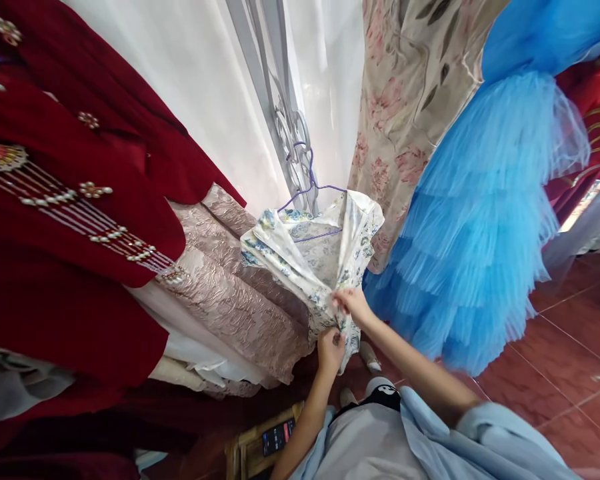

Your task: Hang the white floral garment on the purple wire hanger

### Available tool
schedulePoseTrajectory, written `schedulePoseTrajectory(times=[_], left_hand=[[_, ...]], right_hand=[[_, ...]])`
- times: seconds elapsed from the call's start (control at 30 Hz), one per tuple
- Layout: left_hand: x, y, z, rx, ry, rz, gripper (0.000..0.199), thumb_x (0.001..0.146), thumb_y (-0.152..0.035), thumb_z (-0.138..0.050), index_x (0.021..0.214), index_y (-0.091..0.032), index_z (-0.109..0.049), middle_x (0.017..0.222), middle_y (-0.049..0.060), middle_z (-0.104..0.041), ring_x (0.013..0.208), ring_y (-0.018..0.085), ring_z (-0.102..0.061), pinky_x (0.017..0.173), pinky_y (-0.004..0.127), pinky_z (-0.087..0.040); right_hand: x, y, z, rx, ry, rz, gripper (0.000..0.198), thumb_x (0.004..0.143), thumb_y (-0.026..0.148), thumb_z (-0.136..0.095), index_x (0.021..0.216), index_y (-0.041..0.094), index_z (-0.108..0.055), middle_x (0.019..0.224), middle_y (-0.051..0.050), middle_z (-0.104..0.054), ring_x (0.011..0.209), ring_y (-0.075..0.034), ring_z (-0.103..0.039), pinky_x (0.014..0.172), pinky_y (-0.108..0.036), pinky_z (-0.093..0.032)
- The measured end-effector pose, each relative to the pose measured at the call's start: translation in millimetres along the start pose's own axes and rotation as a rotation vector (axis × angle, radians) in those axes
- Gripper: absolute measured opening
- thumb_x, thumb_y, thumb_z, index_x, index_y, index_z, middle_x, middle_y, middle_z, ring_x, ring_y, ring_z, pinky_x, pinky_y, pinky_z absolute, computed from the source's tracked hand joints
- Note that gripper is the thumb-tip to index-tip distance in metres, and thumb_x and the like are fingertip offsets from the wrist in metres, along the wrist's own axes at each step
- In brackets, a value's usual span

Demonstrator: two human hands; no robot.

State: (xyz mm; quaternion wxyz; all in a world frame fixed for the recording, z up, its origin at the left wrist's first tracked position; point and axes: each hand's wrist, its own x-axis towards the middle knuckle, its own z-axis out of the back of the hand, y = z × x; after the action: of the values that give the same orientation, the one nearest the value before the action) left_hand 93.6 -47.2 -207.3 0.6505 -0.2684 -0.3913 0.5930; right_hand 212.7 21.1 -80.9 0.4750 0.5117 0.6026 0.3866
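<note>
A white blouse with a blue floral print (300, 287) hangs from a purple wire hanger (313, 179) in front of me. Its neckline lies open at the top, and the two front edges come together lower down. My right hand (353, 305) pinches the front edge at the lower chest. Just below and to the left, my left hand (331, 350) has its fingers closed on the same front near the hem. Any button or fastening between the fingers is too small to make out.
Dark red garments with beaded trim (110, 200) and a pink brocade skirt (230, 293) hang on the left. A beige floral dress (390, 120) and a blue tulle dress (470, 227) hang on the right. Behind is a metal chain (300, 170); below, a phone (279, 437) on a wooden stool (237, 453).
</note>
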Motion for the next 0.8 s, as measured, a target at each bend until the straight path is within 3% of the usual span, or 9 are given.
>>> schedulePoseTrajectory(times=[0.17,0.27,0.33,0.4,0.5,0.57,0.6,0.7,0.8], left_hand=[[-0.9,-11.1,8.5,0.029,0.087,0.034,0.028,0.08,-0.031,-0.062,0.057,-0.02,-0.051,0.062,0.003,-0.057,0.065,0.021,-0.055,0.071,0.032,-0.042],[-9.7,-16.7,3.0,0.052,0.135,-0.023,0.026,0.083,-0.031,-0.062,0.06,-0.021,-0.055,0.065,0.005,-0.059,0.071,0.024,-0.059,0.076,0.037,-0.045],[-8.7,-22.2,4.7,0.031,0.188,-0.084,0.024,0.084,-0.031,-0.061,0.063,-0.021,-0.058,0.073,0.007,-0.063,0.078,0.026,-0.062,0.079,0.038,-0.048],[6.1,-35.7,19.7,-0.005,0.137,-0.176,0.016,0.087,-0.032,-0.061,0.076,-0.021,-0.065,0.089,0.01,-0.066,0.091,0.028,-0.064,0.085,0.039,-0.05],[59.2,-83.1,71.2,-0.04,-0.187,-0.373,0.019,0.092,-0.033,-0.06,0.104,-0.02,-0.066,0.107,0.013,-0.064,0.107,0.028,-0.061,0.097,0.042,-0.049],[108.8,-132.1,114.6,-0.007,-0.419,-0.558,0.019,0.097,-0.031,-0.053,0.108,-0.019,-0.063,0.108,0.014,-0.063,0.112,0.027,-0.059,0.104,0.044,-0.046],[134.9,-158.9,134.7,0.041,-0.449,-0.616,0.021,0.098,-0.03,-0.05,0.111,-0.019,-0.063,0.111,0.014,-0.063,0.116,0.027,-0.057,0.107,0.044,-0.044],[204.9,-231.2,175.5,0.22,-0.218,-0.695,0.021,0.097,-0.032,-0.053,0.105,-0.018,-0.067,0.109,0.012,-0.064,0.111,0.025,-0.059,0.103,0.04,-0.046],[248.0,-271.3,185.3,0.306,0.157,-0.631,0.026,0.096,-0.027,-0.05,0.084,-0.014,-0.068,0.081,0.005,-0.064,0.083,0.02,-0.063,0.085,0.036,-0.052]], right_hand=[[73.7,150.1,-42.4,0.109,0.044,0.368,0.029,0.074,0.041,-0.075,0.065,0.014,-0.068,0.058,-0.002,-0.069,0.037,-0.005,-0.042,0.034,-0.018,-0.029],[93.3,202.4,-61.1,0.153,0.0,0.43,0.034,0.078,0.044,-0.073,0.066,0.014,-0.064,0.056,-0.001,-0.066,0.04,-0.005,-0.046,0.037,-0.015,-0.033],[93.3,213.0,-64.2,0.156,-0.005,0.442,0.035,0.082,0.044,-0.071,0.068,0.014,-0.062,0.054,0.001,-0.064,0.039,-0.004,-0.047,0.038,-0.015,-0.034],[85.7,209.8,-60.2,0.127,0.012,0.472,0.032,0.084,0.043,-0.07,0.071,0.014,-0.062,0.053,0.002,-0.063,0.039,-0.005,-0.047,0.038,-0.016,-0.034],[69.1,195.5,-48.0,0.048,0.046,0.536,0.031,0.086,0.044,-0.068,0.076,0.016,-0.061,0.052,0.003,-0.062,0.038,-0.007,-0.048,0.039,-0.019,-0.035],[60.0,188.0,-40.9,0.006,0.061,0.566,0.031,0.088,0.045,-0.067,0.078,0.017,-0.059,0.051,0.004,-0.06,0.037,-0.008,-0.048,0.039,-0.02,-0.035],[57.0,185.7,-38.2,-0.009,0.071,0.586,0.031,0.089,0.045,-0.065,0.078,0.017,-0.058,0.051,0.004,-0.06,0.038,-0.008,-0.048,0.04,-0.02,-0.036],[55.1,184.7,-32.8,-0.066,0.108,0.66,0.029,0.092,0.044,-0.061,0.079,0.018,-0.058,0.052,0.004,-0.059,0.04,-0.008,-0.048,0.043,-0.02,-0.037],[62.9,188.4,-29.7,-0.148,0.094,0.683,0.033,0.092,0.044,-0.061,0.073,0.018,-0.056,0.052,0.003,-0.059,0.042,-0.008,-0.047,0.045,-0.02,-0.037]])
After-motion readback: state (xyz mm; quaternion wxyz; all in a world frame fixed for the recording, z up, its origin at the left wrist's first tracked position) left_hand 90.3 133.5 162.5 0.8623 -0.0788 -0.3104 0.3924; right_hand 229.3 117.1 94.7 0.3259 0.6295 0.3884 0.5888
